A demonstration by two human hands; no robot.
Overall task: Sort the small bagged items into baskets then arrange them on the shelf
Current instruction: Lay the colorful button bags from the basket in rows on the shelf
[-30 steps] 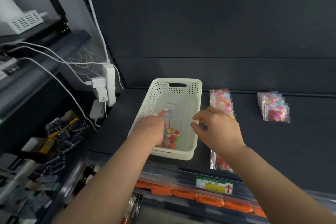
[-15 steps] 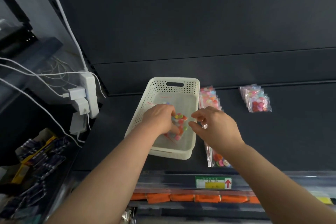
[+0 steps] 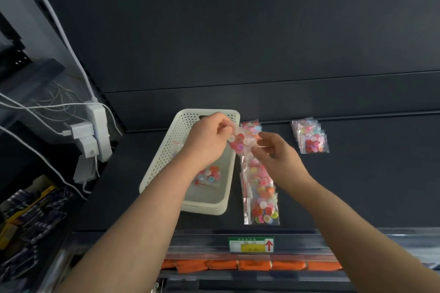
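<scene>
Two hands, left hand [image 3: 209, 140] and right hand [image 3: 278, 157], pinch one button bag [image 3: 240, 143] over the basket [image 3: 164, 157]'s right rim.
It should probably go down flat beside the lone bag [image 3: 210, 175] inside the basket.

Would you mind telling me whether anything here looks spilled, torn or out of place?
Nothing stands out: the held bag, the basket and the bag inside, the row beside it and the far stack look intact, no loose buttons.
</scene>
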